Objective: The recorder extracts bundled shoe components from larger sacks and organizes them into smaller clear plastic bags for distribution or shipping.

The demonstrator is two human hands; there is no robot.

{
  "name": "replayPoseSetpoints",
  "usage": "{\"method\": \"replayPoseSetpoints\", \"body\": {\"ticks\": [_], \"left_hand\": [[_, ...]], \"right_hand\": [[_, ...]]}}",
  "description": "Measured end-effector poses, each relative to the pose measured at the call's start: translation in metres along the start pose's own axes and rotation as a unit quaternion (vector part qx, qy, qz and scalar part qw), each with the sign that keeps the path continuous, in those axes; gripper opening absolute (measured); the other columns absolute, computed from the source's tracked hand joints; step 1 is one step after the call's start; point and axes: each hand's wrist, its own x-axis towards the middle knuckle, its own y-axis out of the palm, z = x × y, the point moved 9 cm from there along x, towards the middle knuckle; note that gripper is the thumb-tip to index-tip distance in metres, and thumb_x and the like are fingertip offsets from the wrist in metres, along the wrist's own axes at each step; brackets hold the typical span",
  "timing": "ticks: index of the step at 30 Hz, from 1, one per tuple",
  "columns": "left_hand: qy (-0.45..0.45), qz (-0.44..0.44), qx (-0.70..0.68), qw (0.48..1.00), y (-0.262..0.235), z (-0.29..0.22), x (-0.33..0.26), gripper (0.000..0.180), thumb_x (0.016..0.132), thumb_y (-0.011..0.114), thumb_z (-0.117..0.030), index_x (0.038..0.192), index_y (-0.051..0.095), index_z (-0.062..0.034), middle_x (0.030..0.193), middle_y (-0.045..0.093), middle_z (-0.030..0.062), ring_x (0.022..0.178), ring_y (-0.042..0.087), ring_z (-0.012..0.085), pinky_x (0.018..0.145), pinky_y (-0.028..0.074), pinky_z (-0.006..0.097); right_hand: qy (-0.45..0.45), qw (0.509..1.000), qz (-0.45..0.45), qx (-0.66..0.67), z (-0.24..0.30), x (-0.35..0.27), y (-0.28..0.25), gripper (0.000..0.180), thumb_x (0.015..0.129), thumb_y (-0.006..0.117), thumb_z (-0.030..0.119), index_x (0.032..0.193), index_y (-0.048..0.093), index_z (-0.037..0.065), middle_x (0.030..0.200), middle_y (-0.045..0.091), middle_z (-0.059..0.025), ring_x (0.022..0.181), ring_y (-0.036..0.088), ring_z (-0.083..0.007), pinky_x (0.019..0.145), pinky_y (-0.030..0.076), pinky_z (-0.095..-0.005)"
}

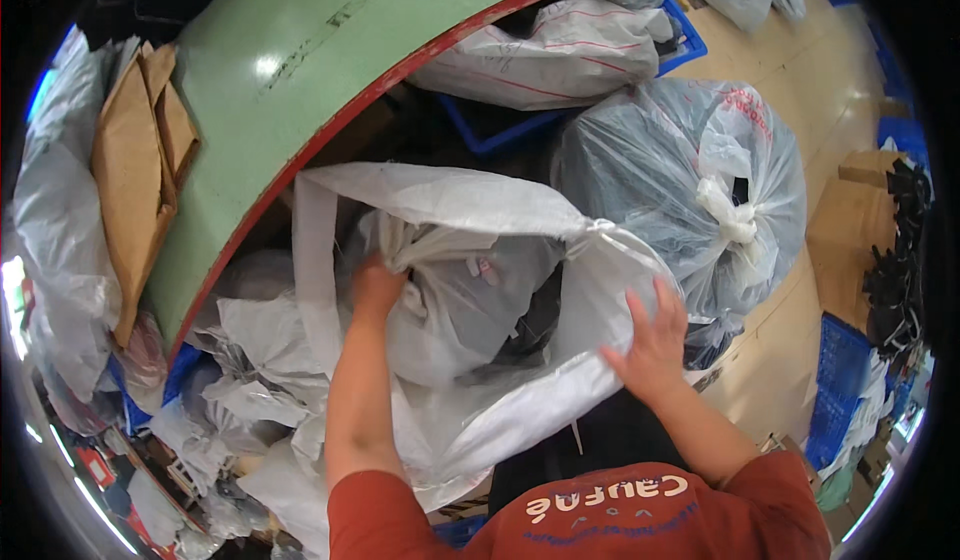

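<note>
1. L hand (378,285) closed on clear bag (465,310) by bunched neck, inside white sack (470,195).
2. R hand (655,350) open, fingers spread at sack's rim, nothing gripped.
3. Bag prob. soft, slippery, maybe heavy; best hold: neck.

I work in bright, mostly even light, and my left hand (379,286) and right hand (654,346) show clearly beside the table (235,150). A small white glare spot sits on its green top. Under the table's edge the shadow goes nearly black, while the sack (440,188) just beside it is pale, with soft grey shading inside. The clear bag (640,150) to the table's right carries shiny highlights, and the floor (775,360) beyond has a washed-out sheen. Far left of the table, lights (104,514) burn out to white. My lens bends the table's edge into an arc, stretches the outskirts and ends in a black rim.
</note>
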Motion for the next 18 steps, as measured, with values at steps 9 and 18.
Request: {"method": "replayPoseSetpoints", "body": {"ticks": [9,18], "left_hand": [[-0.015,-0.310,-0.205,0.928,-0.063,0.010,-0.046,0.027,0.067,0.063,-0.018,0.090,0.059,-0.0032,0.084,0.063,0.0149,0.081,0.060,0.0321,0.070,0.046,0.038],[0.020,-0.314,-0.273,0.909,-0.057,-0.041,0.010,0.019,0.068,0.056,-0.010,0.082,0.058,0.0021,0.074,0.062,0.0138,0.067,0.060,0.0239,0.058,0.047,0.036]], "right_hand": [[0.125,0.980,0.076,0.137,-0.038,0.012,0.051,0.023,0.073,0.051,0.007,0.096,0.054,0.005,0.072,0.059,-0.0142,0.066,0.055,-0.0349,0.066,0.041,-0.0437],[0.179,0.957,0.013,0.229,-0.067,-0.019,0.031,0.022,0.073,0.048,0.004,0.093,0.056,0.003,0.076,0.059,-0.0175,0.071,0.055,-0.0362,0.066,0.042,-0.0441]]}}
